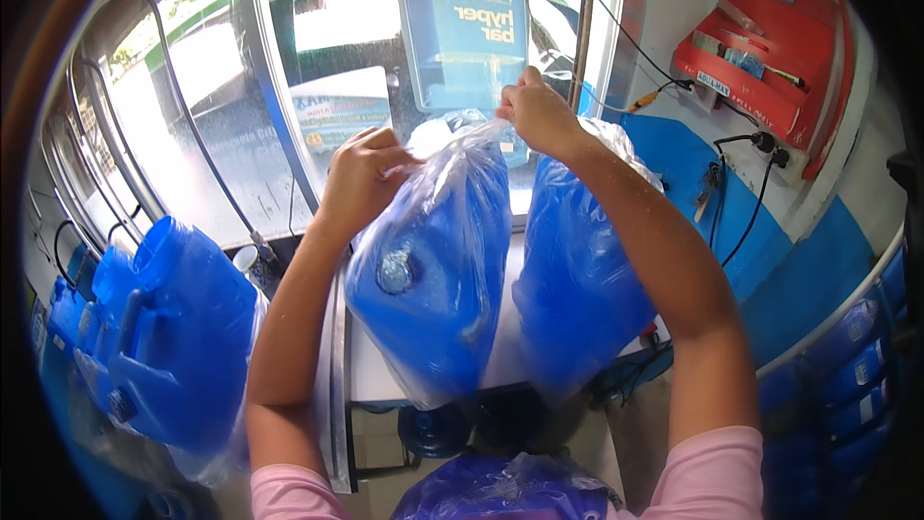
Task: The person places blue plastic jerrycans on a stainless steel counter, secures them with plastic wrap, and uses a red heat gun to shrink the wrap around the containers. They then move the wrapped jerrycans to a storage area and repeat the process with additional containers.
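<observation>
Jug (448, 332), one: blue, plastic, broad-bodied, with a round, pale cap (395, 273) toward its left side; set on a white table (370, 373). Bag (460, 162), one: clear plastic, creased, enclosing the jug, loose around the base, upper end gathered and pulled taut.

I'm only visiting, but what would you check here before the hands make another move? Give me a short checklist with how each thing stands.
1. Right hand pinching the gathered top of the clear bag: ok.
2. Left hand gripping the bag too: cannot tell; its curled fingers are at the bag's top edge, but their hold is unclear.
3. Blue jug inside the bag: ok.
4. Round fitting on the jug tight: cannot tell through the plastic.
5. Second bagged jug on the white table: ok, beside the first.
</observation>
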Motion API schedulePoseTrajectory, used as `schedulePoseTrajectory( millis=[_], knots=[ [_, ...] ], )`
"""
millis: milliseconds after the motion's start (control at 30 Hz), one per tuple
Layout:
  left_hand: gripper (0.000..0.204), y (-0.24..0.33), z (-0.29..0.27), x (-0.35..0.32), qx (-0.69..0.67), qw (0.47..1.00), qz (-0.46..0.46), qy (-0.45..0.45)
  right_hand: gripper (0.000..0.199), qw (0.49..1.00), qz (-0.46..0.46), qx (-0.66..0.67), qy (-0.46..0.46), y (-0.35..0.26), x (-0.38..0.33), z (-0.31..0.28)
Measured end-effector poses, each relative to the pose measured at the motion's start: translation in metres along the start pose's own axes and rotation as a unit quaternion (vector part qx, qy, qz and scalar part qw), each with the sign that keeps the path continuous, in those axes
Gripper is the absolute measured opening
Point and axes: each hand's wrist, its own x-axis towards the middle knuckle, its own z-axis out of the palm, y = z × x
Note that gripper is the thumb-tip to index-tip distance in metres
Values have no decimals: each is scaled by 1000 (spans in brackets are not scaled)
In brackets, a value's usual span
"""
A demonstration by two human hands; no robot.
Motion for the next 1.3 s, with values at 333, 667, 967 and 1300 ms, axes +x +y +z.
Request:
schedulePoseTrajectory(
  millis=[333,667,967,1300],
  knots=[
    [18,149,-14,-139,-153,967,-145,143,32,958,231,50,-161,111,-77,-90],
    [69,232,212,-237,-179,821,-455,-296,34,929,286,226,-58,132,-105,-80],
    [61,240,263,-265,-204,838,-470,-188,66,799,393,417,-183,126,-94,-90],
    [38,195,258,-263,-261,803,-478,-243,58,735,328,470,-362,80,-91,-92]
  ],
)
